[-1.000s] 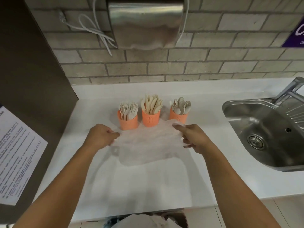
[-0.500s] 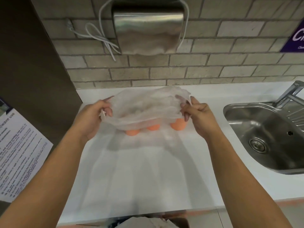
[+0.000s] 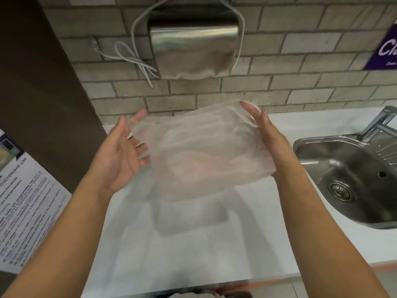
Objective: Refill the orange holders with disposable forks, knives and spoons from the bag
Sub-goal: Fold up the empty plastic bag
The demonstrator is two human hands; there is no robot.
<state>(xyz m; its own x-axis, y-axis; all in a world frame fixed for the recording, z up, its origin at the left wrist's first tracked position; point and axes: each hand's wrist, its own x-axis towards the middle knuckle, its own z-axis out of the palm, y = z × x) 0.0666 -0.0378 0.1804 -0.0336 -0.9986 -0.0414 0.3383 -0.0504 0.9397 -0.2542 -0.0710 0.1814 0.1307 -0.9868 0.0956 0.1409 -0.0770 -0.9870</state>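
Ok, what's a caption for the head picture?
Left hand and right hand hold a clear plastic bag above the counter.
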